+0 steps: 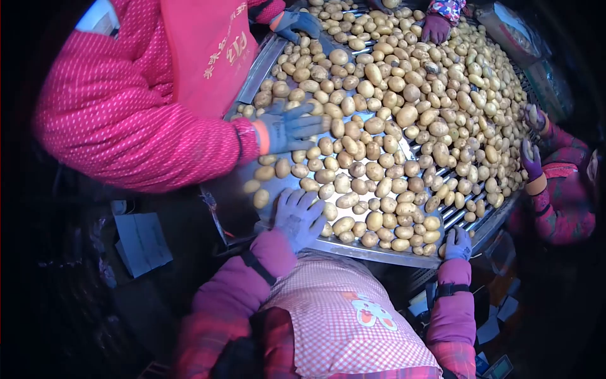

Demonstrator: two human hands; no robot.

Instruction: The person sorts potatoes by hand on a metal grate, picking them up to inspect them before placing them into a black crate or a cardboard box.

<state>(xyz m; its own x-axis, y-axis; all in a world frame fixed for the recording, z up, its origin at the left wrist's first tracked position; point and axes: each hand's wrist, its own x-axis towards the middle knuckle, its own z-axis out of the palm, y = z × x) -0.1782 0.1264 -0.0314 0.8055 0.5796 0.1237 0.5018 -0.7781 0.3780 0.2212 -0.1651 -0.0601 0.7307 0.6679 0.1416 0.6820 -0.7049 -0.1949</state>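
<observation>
- a wide metal tray [379,254] with a raised rim serves as the worktop; it holds a great many potatoes [440,153], the thing being handled.
- the potatoes lie thick towards the far and right parts, and in a looser layer at the near left, where smooth metal shows between them.
- dark parallel bars [452,216] show between potatoes at the right.
- the potatoes are pale yellow-brown, round to oval, mixed in size; some have darker brown patches.
- the left hand [299,218], in a purplish glove, lies at the tray's near left edge, fingers spread wide, tips right beside the nearest potatoes; whether they touch one, i cannot tell.
- the right hand [458,245], gloved too, is at the near right corner by the rim; how far its fingers are bent, i cannot tell.
- a co-worker's gloved hand [293,127] reaches over potatoes from the left, fingers stretched out.
- filled bags [514,31] stand beyond the tray at the upper right; their contents are too dim to name.
</observation>
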